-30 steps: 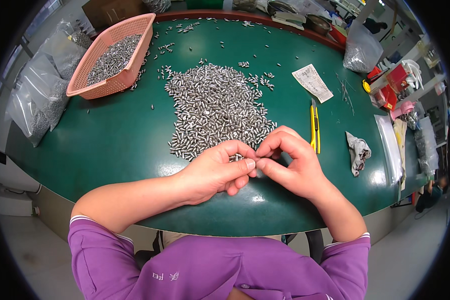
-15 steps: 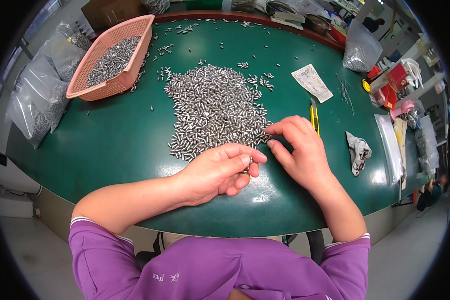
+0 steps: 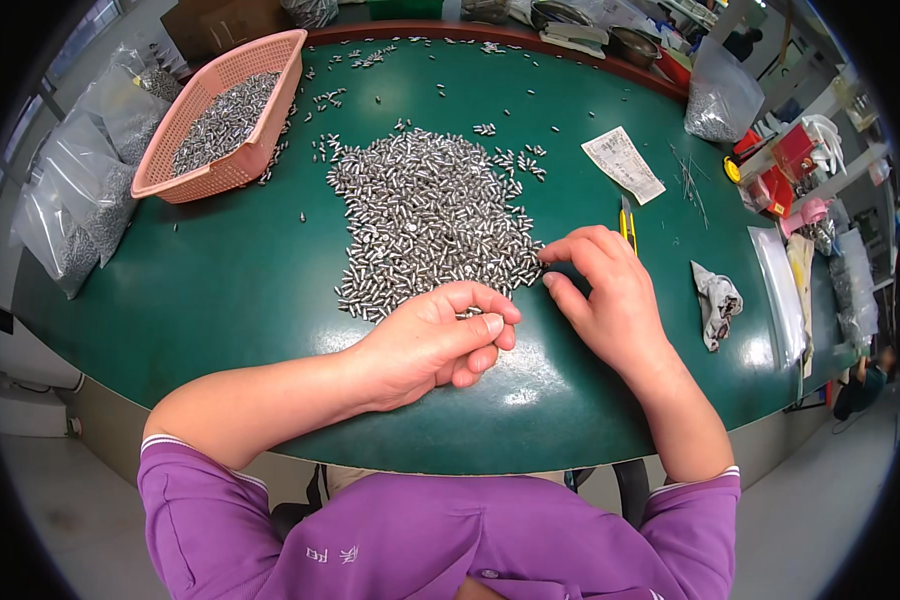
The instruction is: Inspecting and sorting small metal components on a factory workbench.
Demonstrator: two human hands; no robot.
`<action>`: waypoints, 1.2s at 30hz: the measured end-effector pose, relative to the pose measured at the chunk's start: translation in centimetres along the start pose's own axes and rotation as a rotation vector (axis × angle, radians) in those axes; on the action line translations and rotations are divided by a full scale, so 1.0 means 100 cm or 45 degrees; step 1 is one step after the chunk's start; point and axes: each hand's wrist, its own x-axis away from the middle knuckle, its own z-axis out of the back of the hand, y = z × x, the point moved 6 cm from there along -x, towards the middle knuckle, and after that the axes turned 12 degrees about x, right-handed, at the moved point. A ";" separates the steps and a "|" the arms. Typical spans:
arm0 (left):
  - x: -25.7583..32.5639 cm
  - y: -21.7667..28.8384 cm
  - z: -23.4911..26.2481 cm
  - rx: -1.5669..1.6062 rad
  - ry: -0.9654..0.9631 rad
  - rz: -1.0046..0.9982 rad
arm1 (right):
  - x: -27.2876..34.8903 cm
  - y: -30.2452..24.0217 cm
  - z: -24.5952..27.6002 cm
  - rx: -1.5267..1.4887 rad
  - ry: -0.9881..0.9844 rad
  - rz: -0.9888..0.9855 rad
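Green tabletop (image 3: 230,270), shiny silvery pieces (image 3: 430,215)

A paper slip (image 3: 623,165), yellow utility knife (image 3: 627,226) and crumpled rag (image 3: 716,304) lie on a green table (image 3: 225,290).

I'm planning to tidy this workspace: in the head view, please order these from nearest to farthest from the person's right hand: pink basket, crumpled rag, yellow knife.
1. Yellow knife: just beyond the right hand, which partly hides it.
2. Crumpled rag: off to the hand's right.
3. Pink basket: far away, upper left.
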 end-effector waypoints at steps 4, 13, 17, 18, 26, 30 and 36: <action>0.001 0.000 0.001 -0.022 -0.060 -0.026 | 0.000 0.001 -0.001 -0.044 -0.038 -0.030; -0.002 -0.001 0.002 0.097 -0.055 -0.032 | 0.004 0.004 -0.010 -0.025 -0.135 0.016; -0.002 -0.001 0.004 0.103 -0.044 -0.008 | 0.001 0.003 -0.007 -0.010 -0.102 -0.023; -0.002 -0.001 0.003 0.103 -0.044 -0.008 | 0.001 0.003 -0.007 -0.010 -0.082 0.009; -0.001 0.000 0.004 0.092 0.010 0.016 | 0.003 -0.007 -0.009 -0.033 -0.133 0.099; -0.001 -0.002 0.004 0.010 0.048 0.004 | 0.003 -0.010 -0.008 -0.369 -0.213 -0.021; 0.000 -0.001 0.002 -0.105 0.032 0.016 | 0.008 -0.025 -0.013 -0.935 -0.276 -0.070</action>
